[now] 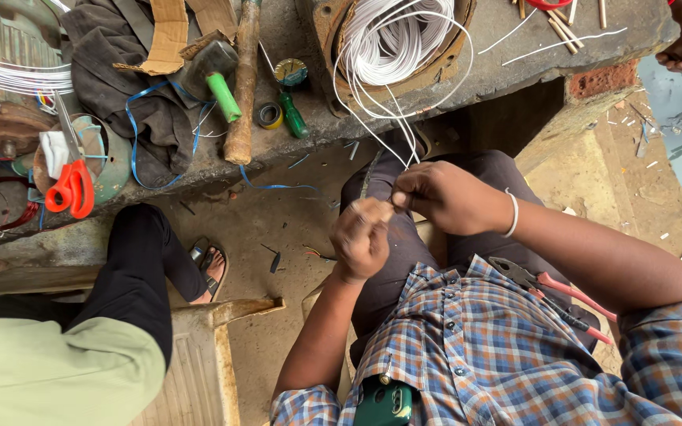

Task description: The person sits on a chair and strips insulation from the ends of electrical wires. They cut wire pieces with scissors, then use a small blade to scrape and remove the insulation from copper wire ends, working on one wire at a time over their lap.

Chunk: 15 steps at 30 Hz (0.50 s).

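White wire (pixel 404 146) is pinched between the closed fingers of the left hand (pixel 362 237) and the right hand (pixel 445 196), above the lap. The strands are led down from a coil (pixel 400 39) lying near the front edge of the workbench (pixel 507 67).

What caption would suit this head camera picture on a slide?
Seated at a cluttered workbench, left hand and right hand pinch white wire from a coil.
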Motion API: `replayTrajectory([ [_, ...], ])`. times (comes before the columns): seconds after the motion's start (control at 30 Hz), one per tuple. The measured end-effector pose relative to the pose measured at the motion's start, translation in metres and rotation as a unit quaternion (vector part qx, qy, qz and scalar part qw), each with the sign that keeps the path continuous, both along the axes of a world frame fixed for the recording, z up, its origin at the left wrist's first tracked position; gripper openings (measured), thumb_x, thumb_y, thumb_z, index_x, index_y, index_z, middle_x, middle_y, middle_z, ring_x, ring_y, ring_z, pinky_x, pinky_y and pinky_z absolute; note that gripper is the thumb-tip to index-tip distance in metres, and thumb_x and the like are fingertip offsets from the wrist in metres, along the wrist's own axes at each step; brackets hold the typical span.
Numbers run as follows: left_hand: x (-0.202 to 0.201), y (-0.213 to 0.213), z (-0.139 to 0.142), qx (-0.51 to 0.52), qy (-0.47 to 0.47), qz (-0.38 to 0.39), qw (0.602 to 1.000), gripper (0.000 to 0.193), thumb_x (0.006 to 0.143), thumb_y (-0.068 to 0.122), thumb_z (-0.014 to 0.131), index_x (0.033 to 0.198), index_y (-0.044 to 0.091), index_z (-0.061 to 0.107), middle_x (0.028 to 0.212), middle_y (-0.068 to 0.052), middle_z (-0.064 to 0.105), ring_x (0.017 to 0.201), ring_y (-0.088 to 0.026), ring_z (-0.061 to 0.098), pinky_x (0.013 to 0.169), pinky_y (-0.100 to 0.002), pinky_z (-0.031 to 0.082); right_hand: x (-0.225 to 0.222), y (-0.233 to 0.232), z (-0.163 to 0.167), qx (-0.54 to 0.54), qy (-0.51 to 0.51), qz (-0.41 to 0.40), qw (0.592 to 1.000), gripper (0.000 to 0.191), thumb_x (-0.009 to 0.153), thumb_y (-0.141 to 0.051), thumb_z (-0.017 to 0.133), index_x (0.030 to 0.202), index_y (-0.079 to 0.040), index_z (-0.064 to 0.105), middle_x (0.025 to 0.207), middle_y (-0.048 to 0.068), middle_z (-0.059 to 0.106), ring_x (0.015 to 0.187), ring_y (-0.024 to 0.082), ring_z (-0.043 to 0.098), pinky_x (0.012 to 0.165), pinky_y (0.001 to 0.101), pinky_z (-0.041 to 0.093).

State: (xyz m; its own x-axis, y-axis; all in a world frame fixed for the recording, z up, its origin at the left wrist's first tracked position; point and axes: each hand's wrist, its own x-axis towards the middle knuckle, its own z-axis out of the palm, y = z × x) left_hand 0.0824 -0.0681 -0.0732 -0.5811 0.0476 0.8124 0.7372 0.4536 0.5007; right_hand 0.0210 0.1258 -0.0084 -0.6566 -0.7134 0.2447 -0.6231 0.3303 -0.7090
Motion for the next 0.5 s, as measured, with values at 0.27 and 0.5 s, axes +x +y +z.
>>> replayTrajectory([
  [0.27, -0.001, 0.001, 0.005, 0.154, -0.191, -0.054, 0.968, 0.015, 0.104, 0.014, 0.065, 0.101, -0.001, 0.069, 0.084, -0.008, 0.068, 0.071, -0.018, 0.062, 0.066, -0.03, 0.05, 0.014, -0.001, -0.005, -0.018, 0.323, -0.042, 0.945, 0.027, 0.081, -0.01, 0.074, 0.108, -0.007, 0.072, 0.091, 0.009, 0.068, 0.081, 0.027, 0.067, 0.068, 0.0385, 0.053],
  [0.5, -0.004, -0.001, 0.004, 0.097, -0.115, -0.064, 0.987, 0.014, 0.106, 0.013, 0.065, 0.104, -0.001, 0.067, 0.094, -0.009, 0.071, 0.085, -0.017, 0.07, 0.074, -0.029, 0.057, 0.018, 0.008, 0.003, -0.058, 0.275, -0.122, 0.952, 0.032, 0.081, -0.01, 0.075, 0.112, -0.008, 0.07, 0.099, 0.011, 0.067, 0.092, 0.033, 0.065, 0.079, 0.0433, 0.053],
])
